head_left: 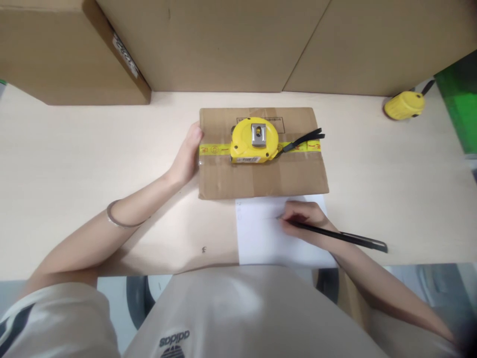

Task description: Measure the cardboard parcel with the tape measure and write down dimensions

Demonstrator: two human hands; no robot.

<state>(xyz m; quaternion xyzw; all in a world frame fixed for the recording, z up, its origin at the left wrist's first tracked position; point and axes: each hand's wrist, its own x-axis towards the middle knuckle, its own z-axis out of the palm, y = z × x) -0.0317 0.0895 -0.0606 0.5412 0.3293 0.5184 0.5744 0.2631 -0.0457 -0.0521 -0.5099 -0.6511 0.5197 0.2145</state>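
Right hand [306, 217]: fingers pressed together and pinching a slim black pen [337, 235] near its tip. The pen's tail points right and slightly toward the person, low over the forearm. Its tip touches the upper part of a white sheet of paper [261, 241]. The heel of the hand rests on the sheet.

The sheet lies flat on the pale wooden desk [74, 149] at the near edge, in front of the person's chest. Its far edge is tucked against or just under the flat brown cardboard box [261, 179]; cannot tell which.

Left hand [187, 155]: laid against the left edge of that box, thumb up at the far left corner. The fingers are hidden behind the back of the hand, so cannot tell whether they grip the box or only lean on it. Thin silver bangle [119, 220] on that forearm, which rests on the desk.

The box sits at mid-desk, its lid sealed with a strip of yellow printed tape [213, 148] running left to right. A round yellow tape measure [254, 141] lies on top of the box, over the strip, with its metal belt clip [258, 134] facing up. Its black wrist strap [303, 139] trails to the right across the lid.

Further out: a second yellow tape measure [404, 105] at the far right of the desk, well apart from the box. A green object [460, 99] stands at the right edge. Large plain cardboard cartons [223, 44] line the back of the desk
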